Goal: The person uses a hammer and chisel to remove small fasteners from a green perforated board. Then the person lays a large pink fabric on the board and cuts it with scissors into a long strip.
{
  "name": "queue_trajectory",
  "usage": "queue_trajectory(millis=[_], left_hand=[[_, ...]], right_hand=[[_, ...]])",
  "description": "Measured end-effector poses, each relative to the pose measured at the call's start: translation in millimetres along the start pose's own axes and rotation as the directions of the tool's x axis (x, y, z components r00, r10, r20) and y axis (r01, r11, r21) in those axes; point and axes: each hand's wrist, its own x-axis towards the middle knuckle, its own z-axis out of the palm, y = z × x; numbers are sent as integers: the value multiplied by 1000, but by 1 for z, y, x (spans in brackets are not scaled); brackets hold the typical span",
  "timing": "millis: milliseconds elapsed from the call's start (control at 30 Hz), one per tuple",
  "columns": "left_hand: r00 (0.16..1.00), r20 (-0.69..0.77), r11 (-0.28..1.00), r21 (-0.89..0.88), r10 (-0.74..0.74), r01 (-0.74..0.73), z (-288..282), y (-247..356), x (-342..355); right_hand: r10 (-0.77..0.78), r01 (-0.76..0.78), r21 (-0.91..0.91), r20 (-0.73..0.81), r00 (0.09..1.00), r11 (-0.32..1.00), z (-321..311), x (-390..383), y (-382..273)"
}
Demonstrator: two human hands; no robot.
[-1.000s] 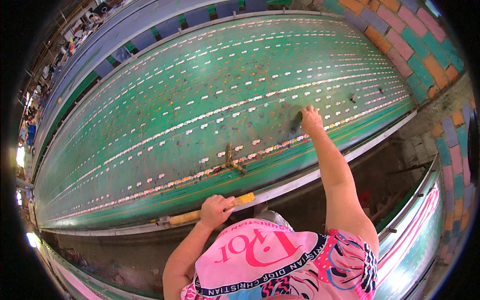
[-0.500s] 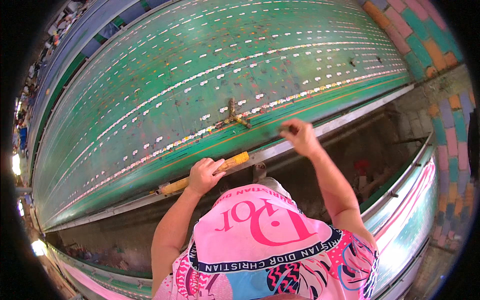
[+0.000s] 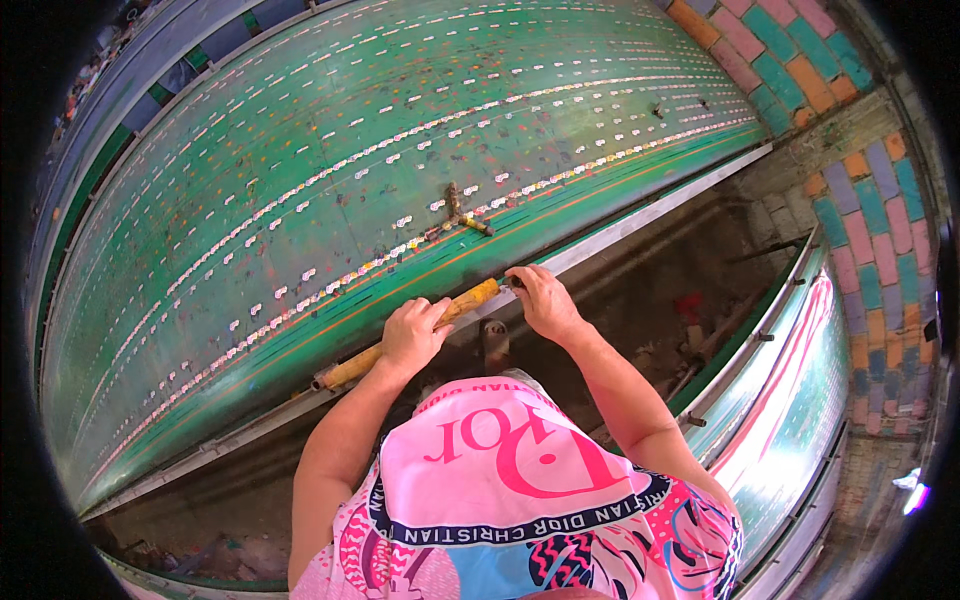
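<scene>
A long yellow tube (image 3: 349,368) lies at a slant just inside the near edge of the green printing table (image 3: 290,120). My left hand (image 3: 414,334) is closed round it toward its right half. My right hand (image 3: 540,300) pinches a small dark piece (image 3: 514,283) at the tube's right tip, where a short bit of metal shows. Beyond them, a worn three-armed fitting (image 3: 456,218) rests on the table, among rows of small white printed shapes and scattered coloured marks.
A silver rail (image 3: 665,212) borders the table. Below is a dark trough (image 3: 640,280) with debris and a foot (image 3: 495,342). A second green table (image 3: 770,400) stands at right, beside painted coloured paving (image 3: 870,250). A blue table (image 3: 170,70) runs along the far left.
My right hand has come down and left from over the printed table to the tube's end. My left hand and the tube have risen in the picture; the view has turned slightly.
</scene>
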Motion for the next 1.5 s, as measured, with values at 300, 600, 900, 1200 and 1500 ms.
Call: queue_trajectory(millis=[300,600,900,1200,1500], left_hand=[[999,36,1000,0,-19,19,-2,-2,-1],[999,18,999,-8,-37,37,1,-3,-1],[995,71,997,-14,-69,70,0,-3,0],[993,48,978,-187,107,-96,41,28,62],[952,195,970,-112,236,-218,60,41,93]], right_hand=[[131,-130,-18,108,986,991,0,14,-18],[132,-135,23,88,987,991,3,8,-11],[163,-170,33,153,975,985,29,6,8],[224,-226,159,32,974,961,39,-5,-2],[520,-481,260,-108,847,837,53,-33,0]])
